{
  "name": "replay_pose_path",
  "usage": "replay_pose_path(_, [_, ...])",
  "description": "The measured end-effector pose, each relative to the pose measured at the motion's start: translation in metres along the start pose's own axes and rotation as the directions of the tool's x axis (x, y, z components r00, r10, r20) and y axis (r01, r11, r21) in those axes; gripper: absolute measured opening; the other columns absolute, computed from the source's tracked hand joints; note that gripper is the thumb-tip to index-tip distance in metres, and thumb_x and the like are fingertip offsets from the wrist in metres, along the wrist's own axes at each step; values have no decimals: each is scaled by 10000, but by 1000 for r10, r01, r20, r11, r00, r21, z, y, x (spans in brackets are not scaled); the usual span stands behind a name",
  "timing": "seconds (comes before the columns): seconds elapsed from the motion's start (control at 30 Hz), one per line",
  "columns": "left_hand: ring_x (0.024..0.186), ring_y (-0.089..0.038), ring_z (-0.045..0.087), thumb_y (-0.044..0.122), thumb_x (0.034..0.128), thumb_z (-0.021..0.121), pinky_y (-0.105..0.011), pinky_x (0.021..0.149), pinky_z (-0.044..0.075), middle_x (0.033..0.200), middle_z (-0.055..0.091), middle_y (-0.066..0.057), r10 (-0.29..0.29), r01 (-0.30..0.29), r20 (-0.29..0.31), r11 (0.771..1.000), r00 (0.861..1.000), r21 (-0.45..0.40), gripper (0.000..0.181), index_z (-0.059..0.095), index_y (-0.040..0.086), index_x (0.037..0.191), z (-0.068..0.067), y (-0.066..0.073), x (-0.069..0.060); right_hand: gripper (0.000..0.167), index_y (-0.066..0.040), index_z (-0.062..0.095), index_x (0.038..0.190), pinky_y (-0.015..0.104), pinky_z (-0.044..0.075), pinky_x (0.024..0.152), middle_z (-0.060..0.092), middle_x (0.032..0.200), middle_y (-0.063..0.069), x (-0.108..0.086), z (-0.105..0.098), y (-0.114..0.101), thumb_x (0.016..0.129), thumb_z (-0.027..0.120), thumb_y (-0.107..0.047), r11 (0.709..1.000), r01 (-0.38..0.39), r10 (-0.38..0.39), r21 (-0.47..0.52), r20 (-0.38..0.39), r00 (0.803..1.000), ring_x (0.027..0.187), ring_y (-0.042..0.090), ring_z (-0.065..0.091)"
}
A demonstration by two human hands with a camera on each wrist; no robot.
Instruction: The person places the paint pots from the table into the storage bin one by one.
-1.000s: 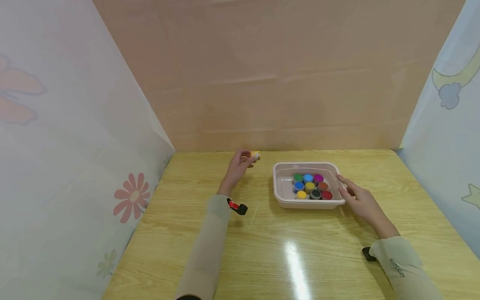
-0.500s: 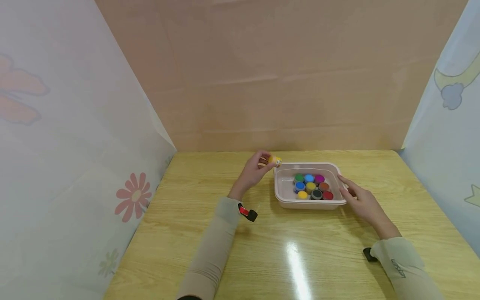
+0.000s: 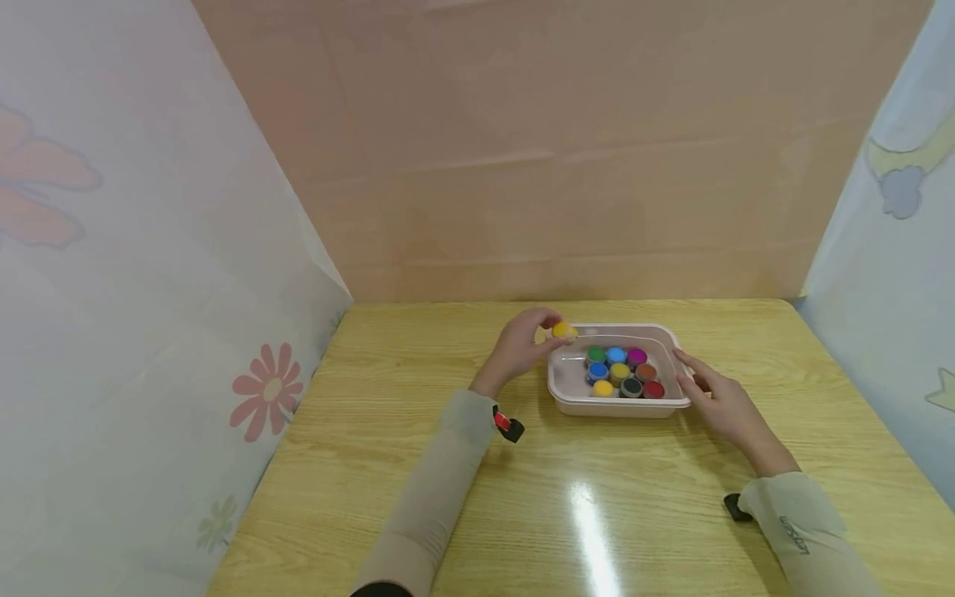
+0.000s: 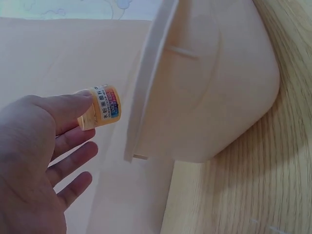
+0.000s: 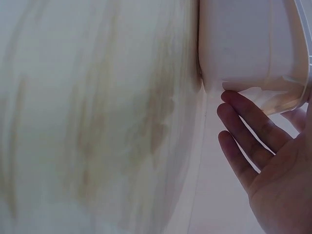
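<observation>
My left hand [image 3: 518, 344] pinches a small yellow paint jar [image 3: 564, 332] between thumb and fingers, above the back left corner of a pale pink plastic tub [image 3: 619, 409]. In the left wrist view the jar [image 4: 101, 108] is tilted on its side and bears a printed label, a little apart from the tub's rim. Several lidded paint jars [image 3: 619, 373] in different colours stand grouped inside the tub. At its right end, my right hand [image 3: 719, 404] touches the rim with thumb and fingers spread. The right wrist view shows fairly straight fingers [image 5: 246, 139] against the tub's outer wall.
The tub stands on a wood-grain table [image 3: 418, 348] that ends at a tan back wall [image 3: 552, 207]. Printed white sheets hang at the left [image 3: 149, 290] and right [image 3: 895, 274] sides. A bright light reflection lies on the tabletop in front.
My left hand has moved rightward with the yellow paint jar, from left of the tub to above its back left corner, and the jar has turned. My right hand stays at the tub's right end.
</observation>
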State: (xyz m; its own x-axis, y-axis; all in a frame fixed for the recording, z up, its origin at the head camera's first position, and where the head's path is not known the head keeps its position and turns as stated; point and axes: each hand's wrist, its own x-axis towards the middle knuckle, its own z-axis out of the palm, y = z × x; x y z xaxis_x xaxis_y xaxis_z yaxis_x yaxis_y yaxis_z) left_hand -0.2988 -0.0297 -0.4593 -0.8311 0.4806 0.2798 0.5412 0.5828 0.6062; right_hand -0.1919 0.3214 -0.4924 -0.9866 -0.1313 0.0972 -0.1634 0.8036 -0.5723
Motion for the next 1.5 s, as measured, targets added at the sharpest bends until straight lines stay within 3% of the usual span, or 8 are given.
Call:
replay_pose_path(0.17, [1243, -188, 580, 399, 998, 693, -446, 1148, 423, 1246, 694, 53, 18, -20, 17, 997, 1000, 80, 360, 663, 184, 1285, 6, -1, 4, 563, -118, 352, 1616, 364, 396, 679, 581, 821, 79, 0, 0, 2, 1114, 451, -353, 1000, 3, -3, 9, 5, 1000, 729, 198, 477])
replay_pose_path(0.37, [1256, -155, 559, 438, 963, 731, -435, 1185, 378, 1231, 709, 82, 7, -16, 55, 986, 998, 165, 367, 699, 209, 1248, 12, -1, 12, 558, -111, 365, 1610, 347, 388, 669, 566, 798, 63, 0, 1, 2, 1113, 457, -348, 1000, 13, -13, 10, -4, 1000, 716, 193, 470])
replay_pose_path(0.63, [1157, -103, 564, 508, 896, 784, -412, 1156, 389, 1058, 710, 167, -60, 31, 114, 969, 992, 243, 330, 735, 264, 1113, 25, -1, 22, 564, -113, 356, 1613, 393, 426, 716, 642, 893, 121, 1, 0, 0, 1111, 460, -349, 1000, -12, 12, -2, 14, 1000, 796, 249, 523])
replay_pose_path(0.73, [1139, -109, 569, 489, 904, 783, -411, 1156, 389, 1057, 713, 164, -48, 8, 133, 959, 990, 282, 313, 735, 263, 1115, 28, 1, 24, 563, -108, 359, 1611, 409, 441, 733, 665, 931, 142, 1, -1, -2, 1111, 458, -347, 1000, -14, 14, -4, 17, 1000, 827, 267, 542])
replay_pose_path(1.0, [1089, -95, 570, 470, 912, 779, -394, 1129, 392, 1103, 726, 158, -47, -19, 179, 936, 983, 351, 345, 744, 281, 1198, 33, 4, 29, 552, -107, 373, 1605, 328, 365, 657, 530, 774, 48, 0, 0, -3, 1112, 456, -344, 1000, 11, -11, 3, -6, 1000, 699, 179, 446])
replay_pose_path(1.23, [1042, -84, 546, 426, 914, 787, -378, 1104, 389, 1134, 733, 152, -77, -10, 217, 928, 973, 373, 366, 734, 278, 1245, 34, 11, 32, 560, -100, 366, 1606, 354, 385, 670, 566, 803, 72, -1, 1, -2, 1114, 448, -355, 1000, -1, 1, -1, 2, 1000, 720, 206, 468])
replay_pose_path(1.5, [1001, -96, 509, 401, 906, 802, -349, 1037, 383, 1121, 735, 155, -111, 13, 217, 913, 970, 408, 340, 749, 286, 1222, 37, 17, 35, 562, -94, 358, 1609, 372, 392, 677, 565, 806, 85, -1, -2, -4, 1115, 444, -347, 1000, 1, -2, 7, 14, 1000, 725, 217, 473])
